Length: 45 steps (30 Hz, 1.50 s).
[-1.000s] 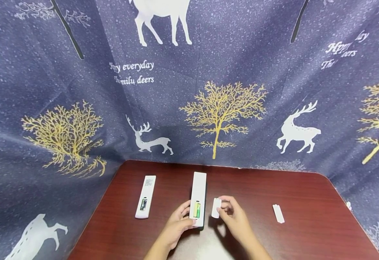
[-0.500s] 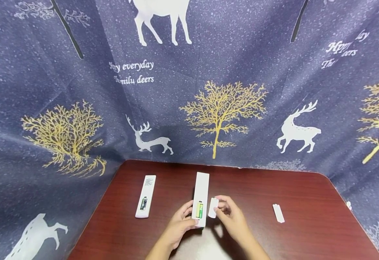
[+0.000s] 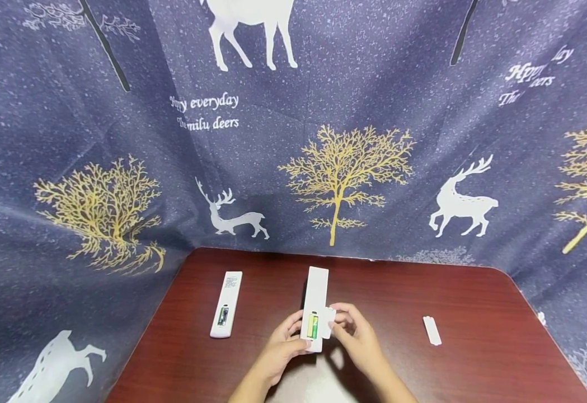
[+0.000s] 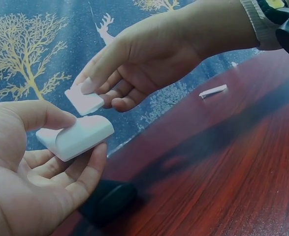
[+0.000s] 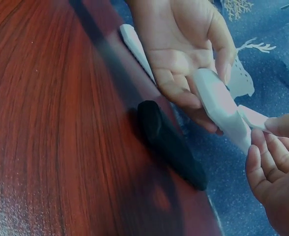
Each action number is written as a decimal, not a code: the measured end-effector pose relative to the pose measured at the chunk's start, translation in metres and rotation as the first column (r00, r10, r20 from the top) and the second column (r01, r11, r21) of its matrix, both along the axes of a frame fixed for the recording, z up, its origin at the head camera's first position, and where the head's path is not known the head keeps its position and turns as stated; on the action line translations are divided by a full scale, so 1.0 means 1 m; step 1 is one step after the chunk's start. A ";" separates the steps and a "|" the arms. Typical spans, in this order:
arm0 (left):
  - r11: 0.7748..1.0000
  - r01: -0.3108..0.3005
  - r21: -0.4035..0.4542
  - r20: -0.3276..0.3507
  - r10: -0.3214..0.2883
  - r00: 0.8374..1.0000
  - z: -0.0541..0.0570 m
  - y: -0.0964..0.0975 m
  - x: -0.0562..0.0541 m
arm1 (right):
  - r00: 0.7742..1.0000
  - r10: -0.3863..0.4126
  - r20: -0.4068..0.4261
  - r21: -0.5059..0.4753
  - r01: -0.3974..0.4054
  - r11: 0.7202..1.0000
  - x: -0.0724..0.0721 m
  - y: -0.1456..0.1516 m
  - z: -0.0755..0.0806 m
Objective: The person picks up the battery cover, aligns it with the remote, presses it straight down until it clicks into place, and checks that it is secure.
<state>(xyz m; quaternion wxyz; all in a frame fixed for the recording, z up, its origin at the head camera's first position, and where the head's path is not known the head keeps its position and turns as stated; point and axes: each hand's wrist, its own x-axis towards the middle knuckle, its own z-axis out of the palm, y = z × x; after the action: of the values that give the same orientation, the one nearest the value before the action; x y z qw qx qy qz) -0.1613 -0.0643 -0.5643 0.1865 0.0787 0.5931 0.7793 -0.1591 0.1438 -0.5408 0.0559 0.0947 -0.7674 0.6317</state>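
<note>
My left hand grips a white remote control by its lower end, thumb over the near edge. Its back faces up, and a green-and-yellow battery shows in the uncovered compartment. A small white battery cover is pinched between thumb and fingers of my right hand. The cover sits close along the remote's right side, overlapping its edge in the head view. In the left wrist view the cover appears just beyond the remote's rounded end; whether they touch is unclear.
On the left of the red-brown table lies a second white remote, compartment uncovered, battery inside. Another white cover lies at right. Beneath the held remote is a dark elongated shape, object or shadow unclear. A patterned blue cloth hangs behind.
The remote in my left hand has shifted to the right. My right hand has brought the battery cover slightly left, closing the gap between cover and remote.
</note>
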 end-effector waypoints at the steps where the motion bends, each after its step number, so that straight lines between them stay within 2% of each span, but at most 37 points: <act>1: 1.000 0.001 0.000 0.001 -0.001 1.000 0.000 0.000 0.000 | 1.000 0.003 0.004 -0.001 -0.003 1.000 0.000 0.000 0.000; 13: 1.000 0.004 -0.001 0.009 -0.004 1.000 0.003 0.005 0.001 | 0.999 0.029 0.013 -0.022 -0.029 0.999 0.001 -0.004 0.001; 24: 1.000 0.009 -0.002 0.010 -0.009 1.000 0.003 0.008 0.003 | 0.998 0.053 0.045 0.010 -0.054 0.999 0.002 -0.006 0.002; 38: 1.000 0.017 0.003 0.026 -0.017 1.000 0.000 0.009 0.002 | 0.996 0.047 0.076 0.077 -0.052 0.996 0.002 -0.008 0.003; 45: 1.000 0.019 0.006 0.015 -0.019 1.000 0.005 0.009 0.004 | 0.997 0.032 0.069 0.091 -0.038 0.995 0.002 -0.010 0.002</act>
<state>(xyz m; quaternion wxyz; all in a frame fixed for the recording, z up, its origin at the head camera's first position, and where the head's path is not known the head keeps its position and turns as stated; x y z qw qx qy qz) -0.1574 -0.0552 -0.5593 0.1981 0.0791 0.5887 0.7797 -0.1574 0.1340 -0.5391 0.0144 0.0890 -0.7956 0.5991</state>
